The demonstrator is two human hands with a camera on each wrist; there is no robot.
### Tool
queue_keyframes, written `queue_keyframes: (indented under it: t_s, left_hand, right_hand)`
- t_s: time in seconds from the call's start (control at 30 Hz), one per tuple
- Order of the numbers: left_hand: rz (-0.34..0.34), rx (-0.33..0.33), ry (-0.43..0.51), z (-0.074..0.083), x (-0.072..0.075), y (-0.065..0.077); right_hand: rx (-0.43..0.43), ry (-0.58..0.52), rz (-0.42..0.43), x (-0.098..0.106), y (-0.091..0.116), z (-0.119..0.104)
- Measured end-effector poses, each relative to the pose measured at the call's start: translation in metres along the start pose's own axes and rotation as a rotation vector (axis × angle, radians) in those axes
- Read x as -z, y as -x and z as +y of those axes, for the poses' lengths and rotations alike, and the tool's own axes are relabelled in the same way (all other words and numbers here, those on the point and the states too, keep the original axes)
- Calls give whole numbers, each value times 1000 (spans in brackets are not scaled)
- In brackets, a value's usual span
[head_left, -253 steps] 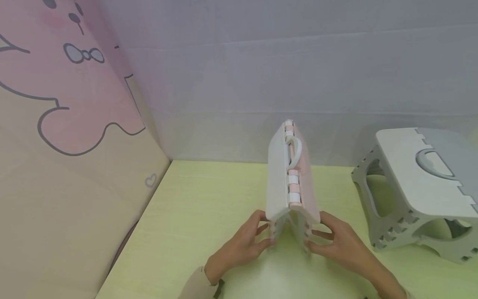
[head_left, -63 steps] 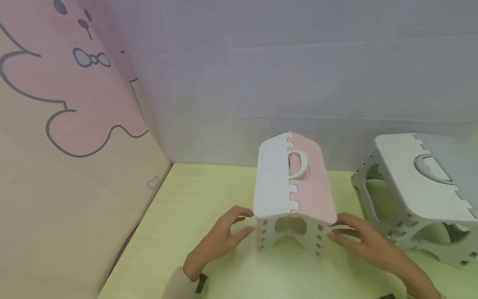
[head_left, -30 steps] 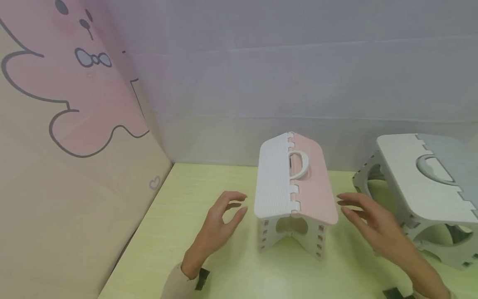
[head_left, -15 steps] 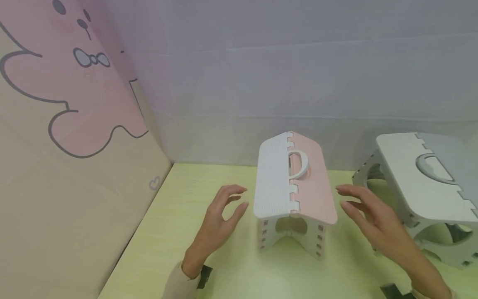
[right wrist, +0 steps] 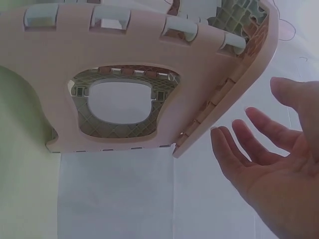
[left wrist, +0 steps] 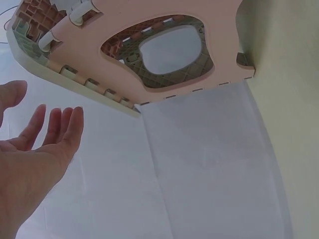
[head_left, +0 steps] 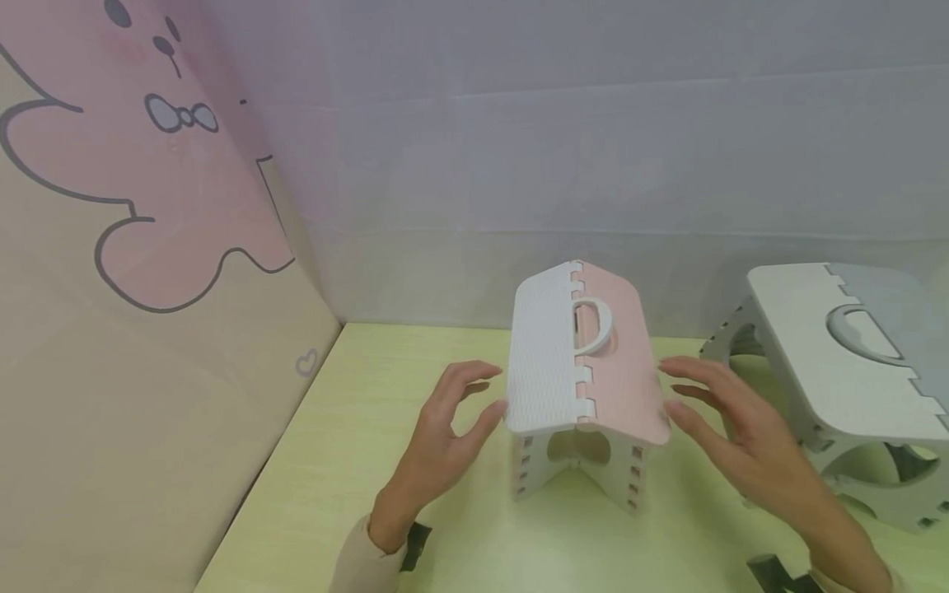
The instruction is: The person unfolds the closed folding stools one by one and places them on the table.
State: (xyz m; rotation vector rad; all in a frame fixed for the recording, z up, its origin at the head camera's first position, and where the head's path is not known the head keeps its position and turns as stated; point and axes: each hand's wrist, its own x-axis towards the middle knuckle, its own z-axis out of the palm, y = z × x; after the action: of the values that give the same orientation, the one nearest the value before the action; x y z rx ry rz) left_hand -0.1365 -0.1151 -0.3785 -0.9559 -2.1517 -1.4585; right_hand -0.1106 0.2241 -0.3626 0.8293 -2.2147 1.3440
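Observation:
A small folding step stool point(head_left: 544, 354), half white and half pink on top, stands partly unfolded on the table. Its top peaks along the middle hinge, and a white loop handle point(head_left: 604, 329) sticks up there. My left hand point(head_left: 441, 441) is beside the white edge, fingers loosely bent. On the pink side, my right hand point(head_left: 749, 441) is held likewise. Both wrist views show a gap between the fingers and the stool's edge, so neither hand grips it. The pink side panel point(right wrist: 199, 84) with its oval opening shows in the right wrist view.
To the right stands a larger white and grey folding stool point(head_left: 808, 346), fully unfolded, close behind my right hand. The yellow-green table point(head_left: 385, 354) meets a pale curtain point(head_left: 474, 189) at the back. A printed cloth point(head_left: 222, 395) bounds the left side.
Over the earlier frames the stool's top has spread from a steep peak to a flatter one. My hands let go, rose along its sides, and have just moved inward towards its edges.

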Motion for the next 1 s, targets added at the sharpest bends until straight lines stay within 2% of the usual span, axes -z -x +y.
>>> queue_keyframes:
  t_s: [0.13,0.33,0.57,0.77,1.0]
  left_hand:
    - [4,-12,11,3,-1,-2]
    - [-4,-24,18,7,-3,-6]
    - [-23,-52,9,11,-7,-8]
    - [-37,-90,-9,15,-10,-10]
    - [-71,-112,-21,18,-14,-11]
  right_hand:
    - [4,23,-10,-1,-2,-3]
    - [-57,94,-49,-1,-2,-8]
    - [-13,168,-57,-3,-3,-13]
    - [-11,181,-63,-5,-3,-17]
    - [-33,173,-111,-8,-3,-20]
